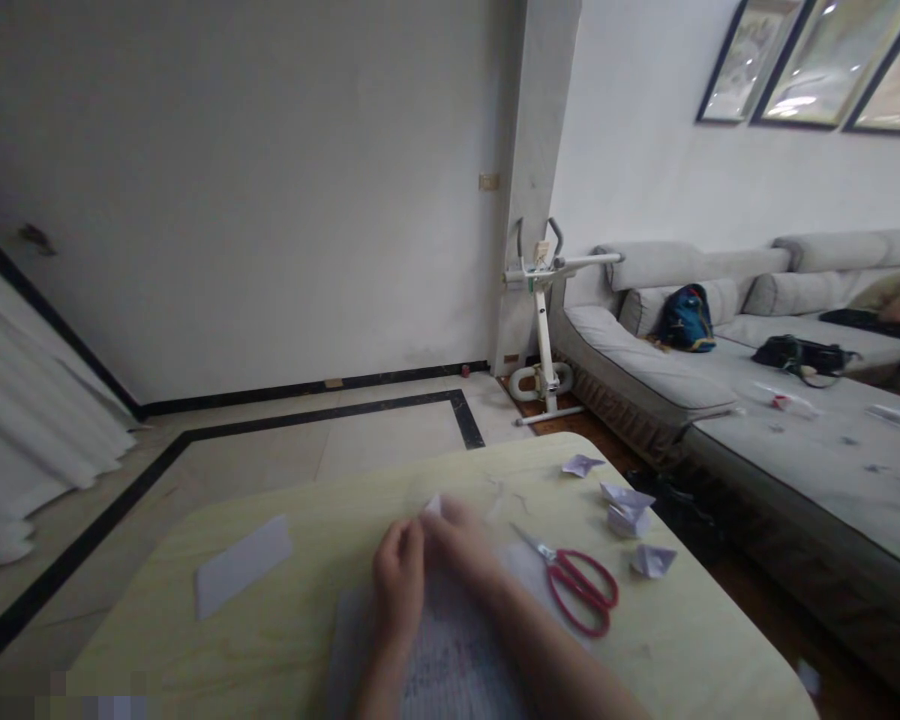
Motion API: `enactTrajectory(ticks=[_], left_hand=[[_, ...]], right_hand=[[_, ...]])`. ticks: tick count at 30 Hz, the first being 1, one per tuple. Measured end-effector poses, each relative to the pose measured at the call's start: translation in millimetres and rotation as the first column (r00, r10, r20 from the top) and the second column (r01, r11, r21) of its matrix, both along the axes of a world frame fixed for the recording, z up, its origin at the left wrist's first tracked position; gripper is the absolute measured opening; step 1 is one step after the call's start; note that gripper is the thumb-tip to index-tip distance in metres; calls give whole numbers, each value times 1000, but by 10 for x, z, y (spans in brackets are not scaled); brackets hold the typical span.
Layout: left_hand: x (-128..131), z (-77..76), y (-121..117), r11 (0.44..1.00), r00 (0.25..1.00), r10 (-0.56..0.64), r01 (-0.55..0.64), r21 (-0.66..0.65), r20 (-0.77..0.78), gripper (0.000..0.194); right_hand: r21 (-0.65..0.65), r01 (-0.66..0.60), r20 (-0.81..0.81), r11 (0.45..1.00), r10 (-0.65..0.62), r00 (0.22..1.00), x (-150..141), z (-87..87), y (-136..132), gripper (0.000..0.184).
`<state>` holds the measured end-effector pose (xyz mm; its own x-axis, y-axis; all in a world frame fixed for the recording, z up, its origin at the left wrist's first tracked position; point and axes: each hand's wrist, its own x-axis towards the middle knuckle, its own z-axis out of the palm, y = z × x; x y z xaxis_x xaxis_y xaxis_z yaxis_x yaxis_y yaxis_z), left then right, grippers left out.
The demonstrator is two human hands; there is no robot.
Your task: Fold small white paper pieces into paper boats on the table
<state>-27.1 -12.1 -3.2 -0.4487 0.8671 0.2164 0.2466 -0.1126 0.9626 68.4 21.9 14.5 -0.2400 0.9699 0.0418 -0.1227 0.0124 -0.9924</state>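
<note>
My left hand [400,575] is closed with its fingers curled, beside my right hand [461,545] above the middle of the table. Between the two hands shows the pale tip of a folded piece of paper [433,506], pinched by both; most of it is hidden by the fingers. The right hand is smeared by motion. Under my forearms lie written sheets of paper [450,655]. Red-handled scissors [581,590] rest just right of my right forearm, blades toward the hands.
Several folded paper shapes [630,508] stand along the table's right edge. A flat paper piece [244,567] lies on the left of the wooden table [285,650]. Beyond are an exercise machine [544,340] and a grey sofa [645,375] with bags, where a person sits far right.
</note>
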Motion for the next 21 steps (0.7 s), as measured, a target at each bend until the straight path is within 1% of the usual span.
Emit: enactTrajectory(ticks=[3,8,12,16,18,21], left_hand=[[0,5,-7,1000,1000,4,-4,-7,7,26],[6,48,-26,1000,1000,-11,11,-8,25,22],[8,90,-46,1000,1000,-15,15,-1,13,20],[14,123,-55,1000,1000,-12,11,12,10,20],[19,131,-54,1000,1000,-3,3,7,10,20],[29,130,-55,999,1000,0,1,-36,25,22]], right_hand=[[-4,-37,-21,999,37,999,15,46,-6,17],[-14,-41,-57,999,40,998,25,87,-22,16],[-27,-78,-82,997,76,994,28,117,-53,15],[-66,-56,-88,996,50,995,28,131,-72,12],[-109,-68,-142,992,52,988,20,106,-69,10],[-193,-146,-308,970,82,948,-5,32,-46,18]])
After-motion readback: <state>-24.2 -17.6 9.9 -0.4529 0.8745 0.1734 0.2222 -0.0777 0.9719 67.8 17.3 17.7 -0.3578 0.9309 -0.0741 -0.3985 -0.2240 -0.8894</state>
